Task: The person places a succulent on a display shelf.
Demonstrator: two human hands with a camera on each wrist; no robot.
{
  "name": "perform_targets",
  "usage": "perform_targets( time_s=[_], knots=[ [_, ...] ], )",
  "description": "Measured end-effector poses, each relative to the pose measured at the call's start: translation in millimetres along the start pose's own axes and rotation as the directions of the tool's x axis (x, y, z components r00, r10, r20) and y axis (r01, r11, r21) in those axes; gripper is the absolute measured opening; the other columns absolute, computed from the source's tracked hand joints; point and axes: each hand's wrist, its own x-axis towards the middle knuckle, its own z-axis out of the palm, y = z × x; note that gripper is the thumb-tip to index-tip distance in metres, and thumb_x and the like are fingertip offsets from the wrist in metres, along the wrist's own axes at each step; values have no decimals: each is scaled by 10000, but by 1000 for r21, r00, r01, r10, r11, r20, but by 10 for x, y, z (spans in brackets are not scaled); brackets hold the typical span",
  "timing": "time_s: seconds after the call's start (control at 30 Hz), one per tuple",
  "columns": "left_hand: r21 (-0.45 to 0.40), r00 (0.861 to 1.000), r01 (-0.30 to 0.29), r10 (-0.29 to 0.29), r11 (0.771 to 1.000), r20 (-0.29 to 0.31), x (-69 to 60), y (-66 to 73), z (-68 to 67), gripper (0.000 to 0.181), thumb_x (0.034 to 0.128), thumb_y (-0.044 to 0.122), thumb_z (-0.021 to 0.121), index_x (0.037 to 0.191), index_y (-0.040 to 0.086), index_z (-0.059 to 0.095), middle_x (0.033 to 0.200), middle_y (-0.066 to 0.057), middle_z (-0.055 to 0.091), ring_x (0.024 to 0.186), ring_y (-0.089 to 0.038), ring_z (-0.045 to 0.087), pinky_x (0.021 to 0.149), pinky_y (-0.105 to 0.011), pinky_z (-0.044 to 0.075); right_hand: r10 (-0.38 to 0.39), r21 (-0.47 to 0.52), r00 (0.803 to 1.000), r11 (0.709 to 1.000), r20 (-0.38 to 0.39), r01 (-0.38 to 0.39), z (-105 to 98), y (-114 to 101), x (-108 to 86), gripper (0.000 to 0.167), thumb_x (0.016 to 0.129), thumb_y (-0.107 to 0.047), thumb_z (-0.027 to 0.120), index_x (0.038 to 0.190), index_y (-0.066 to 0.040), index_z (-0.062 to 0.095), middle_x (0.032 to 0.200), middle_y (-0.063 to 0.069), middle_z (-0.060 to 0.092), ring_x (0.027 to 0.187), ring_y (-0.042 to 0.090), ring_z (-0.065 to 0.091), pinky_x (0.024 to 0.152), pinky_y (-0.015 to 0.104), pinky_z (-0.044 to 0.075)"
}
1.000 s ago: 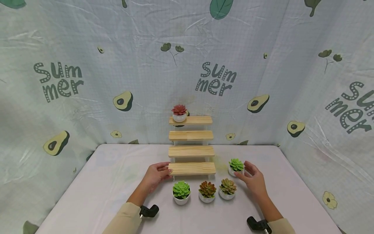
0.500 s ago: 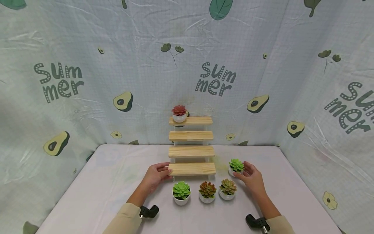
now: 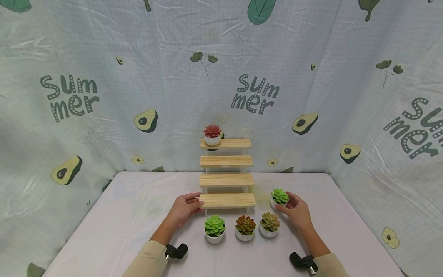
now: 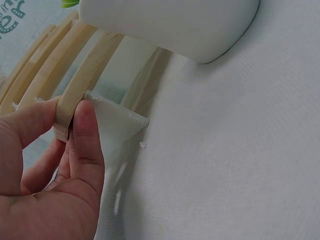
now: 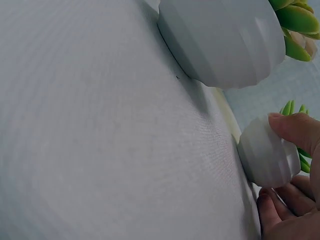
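A stepped wooden stand [image 3: 227, 201] with pale slats rises at the middle of the table. My left hand [image 3: 185, 209] pinches the left end of its lowest slat; in the left wrist view the thumb and fingers lie on either side of the wood [image 4: 82, 82]. To the right, my right hand [image 3: 298, 212] holds a small bright green potted succulent [image 3: 279, 197]. The right wrist view has the thumb on the white pot [image 5: 267, 152] and fingers around its far side, with the pot at the table surface. A red potted succulent [image 3: 212, 134] sits at the top slat's left end.
In front of the stand stand a green potted succulent [image 3: 214, 229], a reddish-brown one [image 3: 245, 227] and a yellowish-brown one [image 3: 269, 224]. A printed cloth [image 3: 166, 88] hangs behind the white table [image 3: 121, 215] and along its sides.
The right hand and wrist have shifted very slightly left; the green succulent it holds stays in place. My left hand and the stand look unchanged.
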Motion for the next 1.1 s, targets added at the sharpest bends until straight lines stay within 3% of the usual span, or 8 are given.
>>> perform_targets(
  time_s=[1.1],
  knots=[
    [-6,1000,5,-5,1000,6,30,-9,-7,456,934,-69,677,1372,-107,561,1051,-156,690,848,-168,697,774,-336,655,3,-33,1000,999,1,-3,12,-19,24,756,856,-222,849,1467,39,488,1454,268,555,1340,388,559,1115,485,495]
  ],
)
